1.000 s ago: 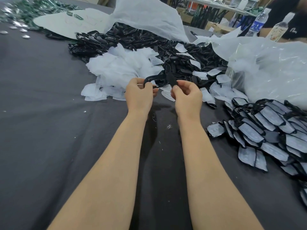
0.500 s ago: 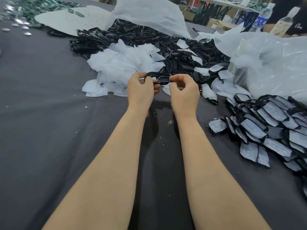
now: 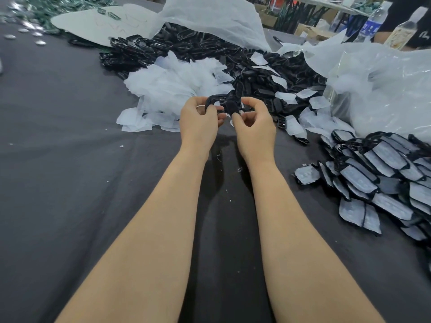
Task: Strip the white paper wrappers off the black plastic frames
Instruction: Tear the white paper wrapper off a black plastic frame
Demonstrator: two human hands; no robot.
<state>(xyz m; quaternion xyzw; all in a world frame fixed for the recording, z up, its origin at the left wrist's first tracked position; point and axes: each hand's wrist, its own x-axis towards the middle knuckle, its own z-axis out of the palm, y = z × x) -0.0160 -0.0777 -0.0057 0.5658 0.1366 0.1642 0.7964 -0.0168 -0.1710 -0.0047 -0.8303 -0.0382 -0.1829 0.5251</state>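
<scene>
Head view: we look down along two bare forearms to both hands, which meet over the far middle of the bench (image 3: 58, 159), a surface covered in dark grey cloth.
Left hand (image 3: 198, 120): its fingers curl round the left end of a black plastic frame (image 3: 219, 98); we see a thin ring (image 3: 199, 106) on one finger.
Right hand (image 3: 254, 127): thumb and fingertips pinch the right end of the same frame, the other fingers curled loosely beneath.
Held frame: it is raised between the two hands, just in front of the wrapper heap; it looks bare and black, though we cannot tell whether any paper clings to its far side.
Stripped wrappers (image 3: 172, 89): a loose white heap lies just beyond the hands, with more single pieces scattered to its right.
Bare frames (image 3: 186, 50): a wide black pile spreads behind and around the white heap.
Wrapped frames (image 3: 384, 173): a stack with pale paper on them lies on the bench to our right, near the right forearm.
Clear plastic bag (image 3: 384, 89): it sits crumpled behind the wrapped stack.
White sheet (image 3: 214, 22): it rises behind the bare frames.
Far left: a pale card (image 3: 98, 24) and a spread of small greenish parts (image 3: 46, 10).
Far right: two bottles (image 3: 370, 24) stand at the back edge.
</scene>
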